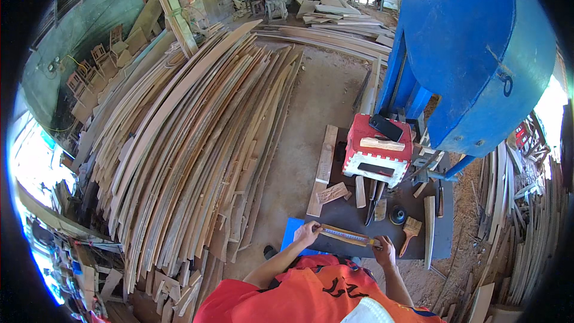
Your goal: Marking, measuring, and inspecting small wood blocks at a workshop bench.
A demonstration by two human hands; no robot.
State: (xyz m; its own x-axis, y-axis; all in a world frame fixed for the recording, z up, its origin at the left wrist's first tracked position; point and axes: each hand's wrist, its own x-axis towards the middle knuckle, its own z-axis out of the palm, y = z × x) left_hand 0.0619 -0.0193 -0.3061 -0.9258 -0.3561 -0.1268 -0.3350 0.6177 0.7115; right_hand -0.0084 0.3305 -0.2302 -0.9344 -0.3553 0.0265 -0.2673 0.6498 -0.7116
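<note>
My left hand [307,234] pinches one end of a measuring tape [344,235], pale with markings, stretched along a narrow wooden piece [360,241]. At the other end my right hand [384,250] is closed around the tape, where a small yellow part shows. Both hands are just above the near edge of a dark work table [359,253]. On it, close to my right hand, lie a paintbrush [411,231] with a wooden handle and a round dark container [397,215]. A short wood block [332,192] rests beyond my left hand.
A red and white step stool [378,146] on the table carries a black phone [386,127] and a wood piece. Behind it rises a large blue machine [463,42]. Long boards [185,149] are piled at left. A curved wood piece [429,230] lies at the table's right.
</note>
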